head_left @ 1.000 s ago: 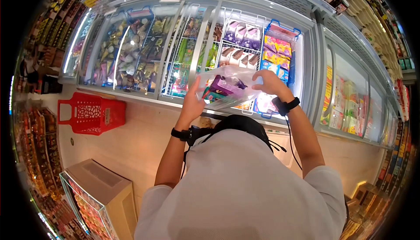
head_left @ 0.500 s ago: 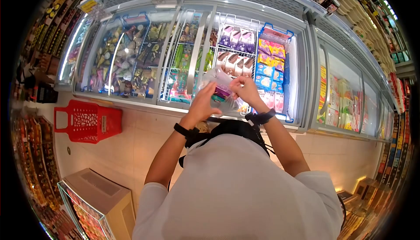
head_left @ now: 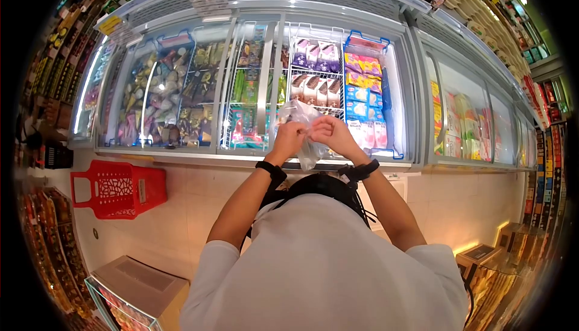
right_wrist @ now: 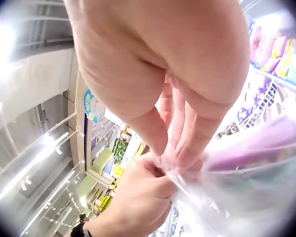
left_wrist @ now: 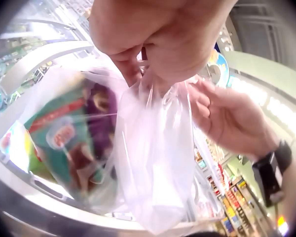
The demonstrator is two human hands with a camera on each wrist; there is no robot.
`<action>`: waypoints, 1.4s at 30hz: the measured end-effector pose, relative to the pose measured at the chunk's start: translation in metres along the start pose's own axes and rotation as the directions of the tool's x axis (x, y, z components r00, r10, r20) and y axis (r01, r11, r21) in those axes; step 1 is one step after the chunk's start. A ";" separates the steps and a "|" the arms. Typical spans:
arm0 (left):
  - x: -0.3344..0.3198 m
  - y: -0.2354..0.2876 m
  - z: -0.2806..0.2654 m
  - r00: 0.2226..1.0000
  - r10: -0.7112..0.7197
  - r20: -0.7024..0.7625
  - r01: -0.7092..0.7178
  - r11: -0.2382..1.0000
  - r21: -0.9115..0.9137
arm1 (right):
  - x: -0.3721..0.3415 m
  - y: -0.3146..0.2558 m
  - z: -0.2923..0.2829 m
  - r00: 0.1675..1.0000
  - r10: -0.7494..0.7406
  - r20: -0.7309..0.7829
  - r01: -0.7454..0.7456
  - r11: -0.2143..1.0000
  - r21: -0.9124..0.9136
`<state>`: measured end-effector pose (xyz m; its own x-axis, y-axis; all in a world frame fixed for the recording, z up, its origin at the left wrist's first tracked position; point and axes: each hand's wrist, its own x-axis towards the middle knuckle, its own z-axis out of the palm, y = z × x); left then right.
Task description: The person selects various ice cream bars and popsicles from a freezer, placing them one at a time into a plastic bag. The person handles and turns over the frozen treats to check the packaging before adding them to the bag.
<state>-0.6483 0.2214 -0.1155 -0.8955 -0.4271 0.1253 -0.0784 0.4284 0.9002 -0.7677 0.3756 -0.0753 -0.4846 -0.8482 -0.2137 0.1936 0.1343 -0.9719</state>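
A clear plastic bag (head_left: 310,155) hangs from both hands over the front edge of the chest freezer. Inside it, the left wrist view shows a teal packet (left_wrist: 59,132) beside a purple packet (left_wrist: 99,118). The left hand (head_left: 289,140) grips the gathered neck of the bag, its thumb and fingers closed on the plastic. Right up against it, the right hand (head_left: 335,135) pinches the same gathered plastic between thumb and curled fingers. Loose plastic (left_wrist: 153,177) drapes below the hands in the left wrist view.
The freezer (head_left: 241,157) holds baskets of ice cream packets, including brown packets (head_left: 315,91) and blue packets (head_left: 363,103). Sliding glass lids cover its left part. A red shopping basket (head_left: 148,187) is on the floor to the left, with a boxy display case (head_left: 136,286) behind it.
The bag was spread wide between the hands; the hands have come together and its opening is now bunched up. The packets inside have become hidden in the head view.
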 end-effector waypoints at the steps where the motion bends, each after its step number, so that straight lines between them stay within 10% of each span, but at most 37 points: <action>1: 0.003 0.001 -0.003 0.998 -0.057 -0.012 0.057 0.997 -0.050 | -0.003 0.000 -0.007 0.999 -0.043 0.004 0.043 0.987 -0.157; 4: 0.012 0.006 -0.012 0.984 -0.176 -0.037 0.176 0.984 0.004 | -0.024 -0.008 -0.005 0.961 -0.262 0.090 0.225 0.547 -0.807; 8: 0.014 0.010 0.001 0.993 -0.117 -0.027 0.113 0.987 -0.113 | 0.005 0.028 0.019 0.961 -0.274 0.046 0.220 0.649 -0.728; 12: 0.000 0.002 0.002 0.998 -0.063 -0.024 0.055 0.964 -0.258 | 0.040 0.054 0.003 0.907 -0.402 0.126 0.315 0.449 -0.836; 13: -0.003 0.002 -0.005 0.988 -0.132 0.084 0.156 0.857 -0.491 | 0.027 0.018 0.017 0.915 -0.388 0.107 0.309 0.507 -0.805; 16: -0.024 0.019 -0.040 0.992 -0.124 0.029 0.126 0.988 -0.093 | 0.026 0.026 0.012 0.907 -0.421 -0.029 0.274 0.640 -0.718; 21: -0.030 0.004 -0.009 0.995 0.073 -0.061 -0.061 0.984 0.170 | 0.030 0.017 0.016 0.903 -0.410 0.128 0.340 0.502 -0.795; 31: -0.003 0.059 -0.028 0.929 0.125 -0.349 -0.183 0.974 -0.136 | 0.005 -0.097 0.053 0.879 -0.451 0.153 0.390 0.498 -0.774; 39: -0.022 0.083 -0.102 0.862 0.366 -0.350 -0.329 0.930 0.162 | 0.020 -0.140 0.070 0.778 -0.479 0.405 0.628 0.610 -0.484; 42: -0.047 0.061 -0.133 0.859 0.124 -0.497 -0.183 0.980 -0.072 | 0.050 -0.125 0.059 0.936 -0.091 0.340 0.153 0.975 -0.161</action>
<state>-0.5527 0.1617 -0.0108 -0.5608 -0.7095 0.4268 0.1188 0.4412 0.8895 -0.7653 0.2862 0.0416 -0.1815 -0.9803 -0.0780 -0.0224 0.0834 -0.9963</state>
